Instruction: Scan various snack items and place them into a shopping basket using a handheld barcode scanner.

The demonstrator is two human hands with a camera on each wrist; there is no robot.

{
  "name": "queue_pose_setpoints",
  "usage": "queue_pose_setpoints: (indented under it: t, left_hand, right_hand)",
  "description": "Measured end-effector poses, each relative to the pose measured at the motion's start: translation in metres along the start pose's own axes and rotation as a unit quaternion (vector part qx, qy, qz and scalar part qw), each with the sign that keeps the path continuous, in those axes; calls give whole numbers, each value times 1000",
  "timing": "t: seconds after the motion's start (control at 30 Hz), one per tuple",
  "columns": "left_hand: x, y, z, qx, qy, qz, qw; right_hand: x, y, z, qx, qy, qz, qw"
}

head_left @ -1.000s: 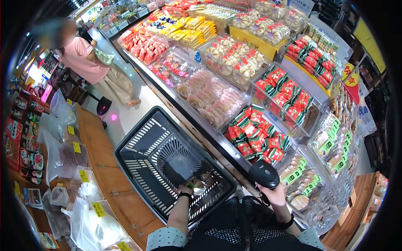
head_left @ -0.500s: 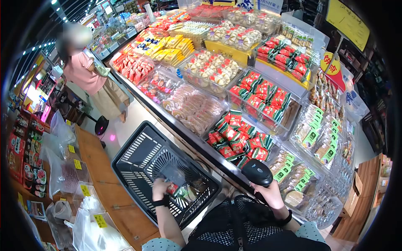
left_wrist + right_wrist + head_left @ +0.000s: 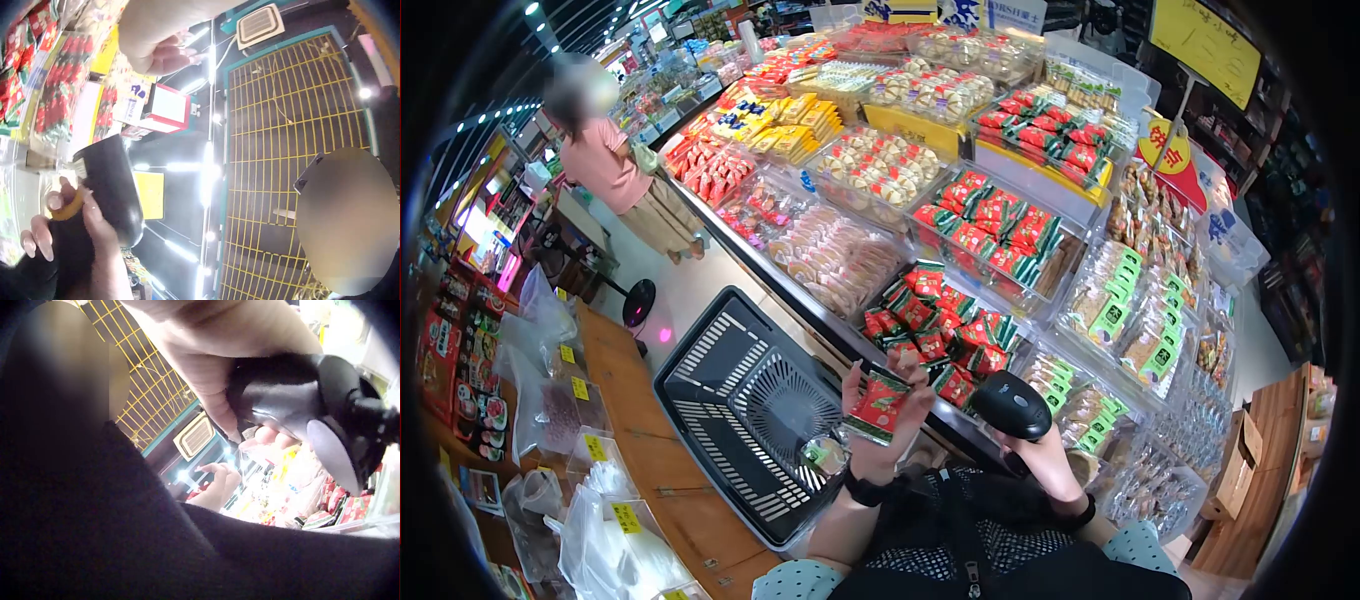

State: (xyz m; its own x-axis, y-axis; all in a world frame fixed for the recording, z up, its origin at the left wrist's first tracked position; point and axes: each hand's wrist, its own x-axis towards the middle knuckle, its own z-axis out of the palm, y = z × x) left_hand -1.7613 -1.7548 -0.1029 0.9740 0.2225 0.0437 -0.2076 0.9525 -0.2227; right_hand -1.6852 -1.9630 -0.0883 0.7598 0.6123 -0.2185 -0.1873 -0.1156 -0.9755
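Observation:
My left hand (image 3: 906, 422) is raised over the near right side of the basket, holding a red and green snack packet (image 3: 876, 408) between thumb and fingers. The grey plastic shopping basket (image 3: 688, 385) has slotted walls; a clear-wrapped packet with a green label (image 3: 824, 456) lies inside, near my left wrist. My right hand (image 3: 1048, 464) grips a black handheld barcode scanner (image 3: 1012, 404) by its handle, to the right of the packet. In the left wrist view the scanner (image 3: 112, 187) appears side-on, with fingers curled round its handle.
A sloping display stand runs along the right, with red and green packets (image 3: 972, 232) and green-labelled packs (image 3: 1116, 300) in clear bins. Wooden cabinets (image 3: 625, 400) with plastic bags line the left. A person in pink (image 3: 605, 165) stands in the aisle beyond the basket.
My left hand was down in the basket among packets; it has come up and to the right with the red and green packet. My right hand still grips the scanner.

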Motion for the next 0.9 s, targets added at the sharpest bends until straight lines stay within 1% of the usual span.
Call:
queue_pose_setpoints:
  t: [0.07, 0.1, 0.13, 0.2, 0.23, 0.27, 0.33, 0.4, 0.43, 0.47, 0.53, 0.57, 0.7, 0.77, 0.8, 0.87, 0.9]
  left_hand:
    - [3, -16, 8, 67, 65, 40, 995]
    - [3, -17, -4, 42, 28, 23, 998]
    - [3, -22, -3, 42, 32, 18, 998]
    - [3, -31, 2, 102, 43, 36, 993]
    - [3, -33, 0, 104, 44, 31, 993]
    - [2, -33, -5, 111, 47, 27, 992]
    - [0, -31, -20, 118, 49, 22, 992]
    - [-1, -26, -36, 158, 37, -15, 987]
    - [-2, -29, -30, 142, -2, -40, 989]
    - [-4, -33, -27, 142, -2, -39, 989]
    - [-7, -40, -26, 177, 88, -31, 980]
    - [-8, -41, -26, 143, 109, -40, 983]
    - [-9, -44, -35, 127, 93, -59, 986]
    - [-5, -45, -36, 157, 141, -28, 977]
    - [-2, -44, -39, 157, 141, -27, 977]
    - [9, -39, -51, 161, 192, -2, 968]
    - [14, -35, -59, 121, 191, -8, 974]
  right_hand:
    - [-11, 1, -5, 8, -6, -12, 1000]
    - [-16, 2, -8, 14, -17, -26, 999]
    - [-22, 4, -10, 16, -12, -24, 1000]
    - [-30, 6, -13, 19, -44, -62, 997]
    - [-31, 5, -12, -42, -57, -106, 992]
    - [-32, 2, -11, -40, -53, -106, 992]
    - [-34, -4, -10, -137, -101, -133, 976]
    - [-35, -3, -8, -144, -108, -122, 976]
    - [-35, 0, -6, -132, -110, -119, 978]
    - [-35, 1, -5, -120, -111, -116, 980]
    - [-36, -2, -3, -126, -118, -101, 980]
    - [-37, -3, -3, -132, -125, -87, 980]
    - [-39, 1, -5, -171, -114, -75, 976]
    - [-38, 2, -6, -135, -94, -79, 983]
    - [-37, 3, -7, -135, -95, -79, 983]
    - [-37, 9, -11, -128, -58, -110, 984]
    - [-36, 15, -13, -128, -58, -111, 984]
